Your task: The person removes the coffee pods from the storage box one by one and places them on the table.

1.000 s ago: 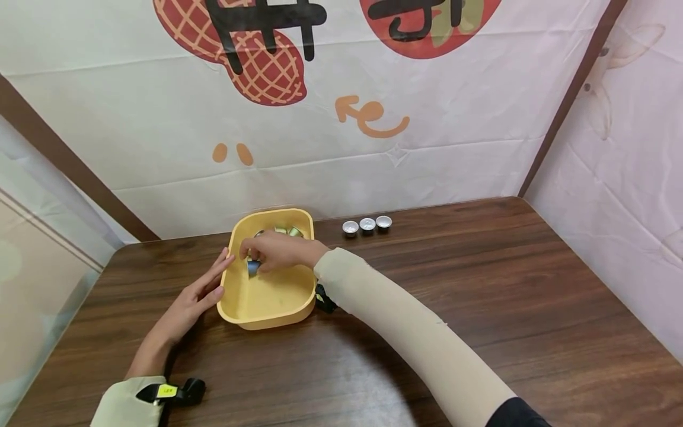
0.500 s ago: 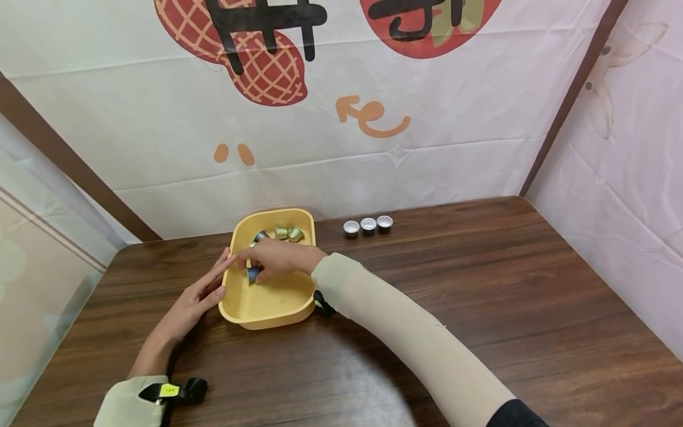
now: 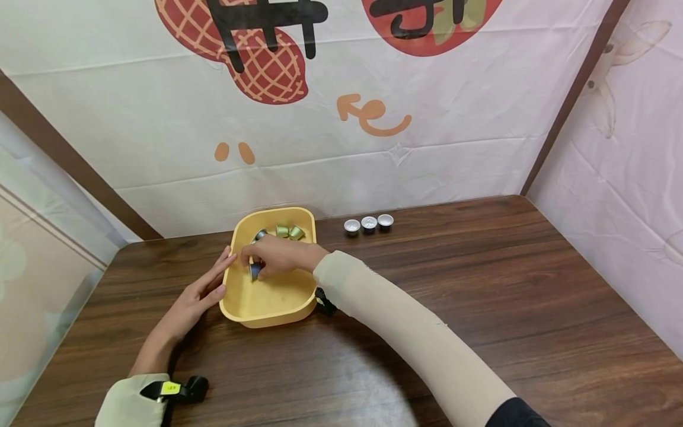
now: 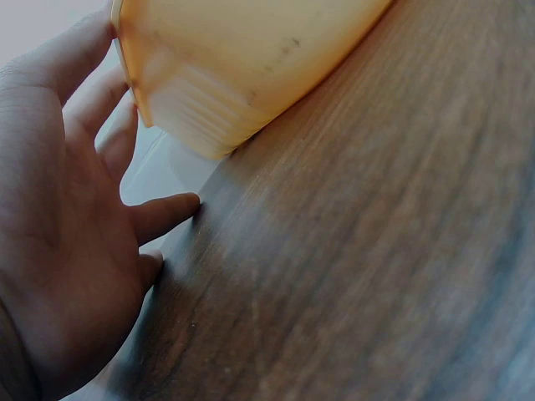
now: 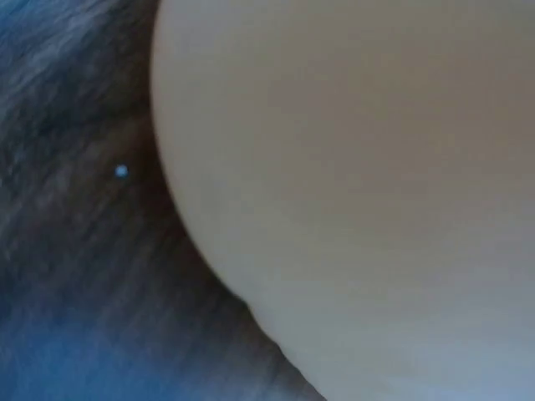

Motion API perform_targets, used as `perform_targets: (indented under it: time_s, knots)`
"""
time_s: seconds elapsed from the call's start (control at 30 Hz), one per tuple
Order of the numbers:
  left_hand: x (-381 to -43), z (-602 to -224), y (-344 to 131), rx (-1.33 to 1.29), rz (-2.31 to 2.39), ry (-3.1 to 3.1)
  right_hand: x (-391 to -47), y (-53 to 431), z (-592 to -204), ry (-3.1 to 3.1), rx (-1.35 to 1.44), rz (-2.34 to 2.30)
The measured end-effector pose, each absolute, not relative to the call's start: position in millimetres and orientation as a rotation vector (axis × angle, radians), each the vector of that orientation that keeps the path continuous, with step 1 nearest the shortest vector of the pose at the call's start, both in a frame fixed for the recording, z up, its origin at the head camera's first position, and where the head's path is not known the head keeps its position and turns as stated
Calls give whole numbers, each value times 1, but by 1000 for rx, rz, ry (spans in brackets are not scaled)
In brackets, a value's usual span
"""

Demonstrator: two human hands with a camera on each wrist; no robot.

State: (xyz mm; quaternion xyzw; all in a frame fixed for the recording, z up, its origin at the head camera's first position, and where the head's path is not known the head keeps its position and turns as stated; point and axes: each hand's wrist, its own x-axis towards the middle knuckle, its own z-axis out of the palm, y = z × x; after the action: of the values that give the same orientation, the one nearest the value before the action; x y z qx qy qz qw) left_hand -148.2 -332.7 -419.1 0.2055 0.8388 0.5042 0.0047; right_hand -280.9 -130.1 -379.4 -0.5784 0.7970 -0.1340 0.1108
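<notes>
In the head view a yellow plastic tub [image 3: 277, 296] stands on the table near the wall. My right hand [image 3: 280, 254] reaches down into it, fingers bent and thumb and fingertips pinching a blue coffee capsule [image 3: 255, 271]. Behind the hand lie a dark capsule [image 3: 260, 234] and two green capsules [image 3: 282, 231], all inside the tub. My left hand [image 3: 192, 299] rests against the tub's left rim with fingers extended. In the left wrist view the fingers of my left hand [image 4: 75, 209] touch the edge of the tub [image 4: 242, 67].
Three foil-topped capsules [image 3: 369, 224] stand in a row on the wooden table [image 3: 453, 267], right of the tub. A printed cloth wall [image 3: 453, 154] rises behind the table. The right wrist view is filled mostly by a blurred pale surface [image 5: 351, 200].
My right hand has moved slightly within the tub, first toward me, then a little right, and the blue capsule has shifted with it. The left hand stays on the rim.
</notes>
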Motion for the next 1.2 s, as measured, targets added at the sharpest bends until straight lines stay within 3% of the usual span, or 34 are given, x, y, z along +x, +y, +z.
perform_targets:
  time_s: [0.43, 1.2]
  knots:
    - [-147, -417, -331, 710, 1554, 2680, -291, -107, -365, 2382, -1767, -682]
    - [-144, -421, -335, 715, 1479, 2768, -297, -21, -344, 2450, -1543, -1294]
